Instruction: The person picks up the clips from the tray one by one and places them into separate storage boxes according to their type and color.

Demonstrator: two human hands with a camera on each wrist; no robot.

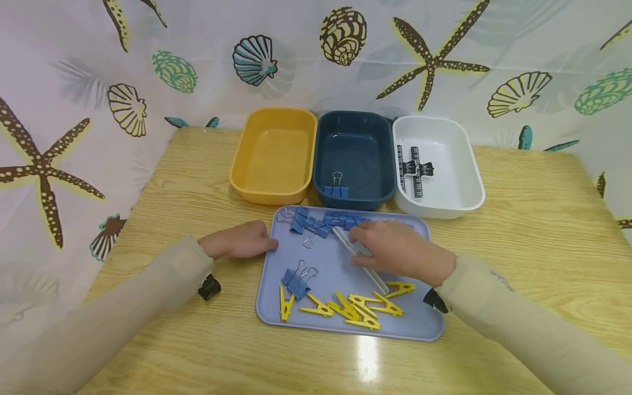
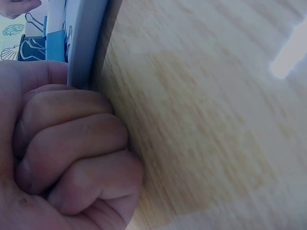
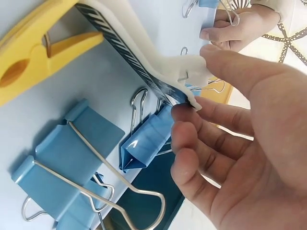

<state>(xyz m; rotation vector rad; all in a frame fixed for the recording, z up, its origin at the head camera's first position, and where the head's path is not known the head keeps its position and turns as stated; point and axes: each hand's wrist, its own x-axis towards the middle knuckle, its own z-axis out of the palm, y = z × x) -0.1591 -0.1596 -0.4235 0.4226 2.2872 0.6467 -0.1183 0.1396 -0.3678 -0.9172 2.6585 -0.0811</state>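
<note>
My right hand (image 1: 395,244) pinches a long white bag clip (image 1: 367,263) between thumb and fingers over the lavender tray (image 1: 331,263). In the right wrist view, the clip (image 3: 129,33) shows a black striped bar along its side. At the tray's left edge, my left hand (image 1: 242,240) grips the rim, thumb over it and the other fingers curled outside. Blue binder clips (image 1: 298,219) lie along the tray's far side, and another binder clip (image 1: 296,282) sits nearer the front. Several yellow clothespins (image 1: 365,321) are spread along the near side.
Behind the tray stand a yellow bin (image 1: 274,195), a dark blue bin (image 1: 357,204) with a binder clip inside, and a white bin (image 1: 439,211) holding two black-and-white clips. A patterned cloth (image 1: 296,93) hangs behind the wooden table (image 1: 533,219).
</note>
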